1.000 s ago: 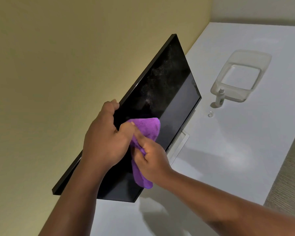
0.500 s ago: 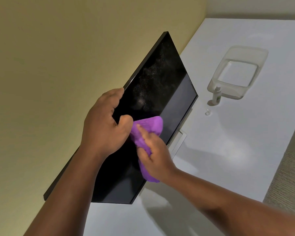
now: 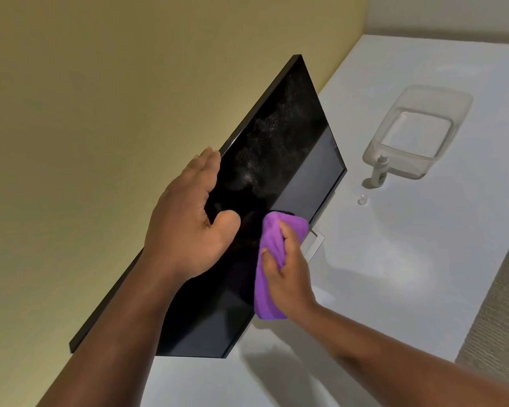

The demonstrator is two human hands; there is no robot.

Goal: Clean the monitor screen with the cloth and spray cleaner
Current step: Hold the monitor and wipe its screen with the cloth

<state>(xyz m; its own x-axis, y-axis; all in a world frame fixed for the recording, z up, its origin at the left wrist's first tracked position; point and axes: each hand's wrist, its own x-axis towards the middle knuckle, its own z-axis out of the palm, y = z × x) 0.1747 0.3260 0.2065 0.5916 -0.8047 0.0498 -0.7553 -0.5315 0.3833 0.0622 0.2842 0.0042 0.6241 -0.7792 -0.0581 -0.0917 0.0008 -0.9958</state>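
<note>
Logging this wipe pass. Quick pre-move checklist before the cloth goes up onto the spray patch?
1. Cloth in hand: ok. The right hand pinches the purple cloth against the monitor screen.
2. Monitor braced: ok. The left hand holds its top edge, thumb on the glass.
3. Spray on the screen: ok. A speckled mist patch sits above the cloth, unwiped.
4. Path to the mist: ok. Nothing lies on the glass between cloth and patch.
5. Spray bottle out of the way: ok. It stands upright on the white desk beside the clear tub, its small cap off.
6. Lower screen clean: cannot tell, too dark.
</note>
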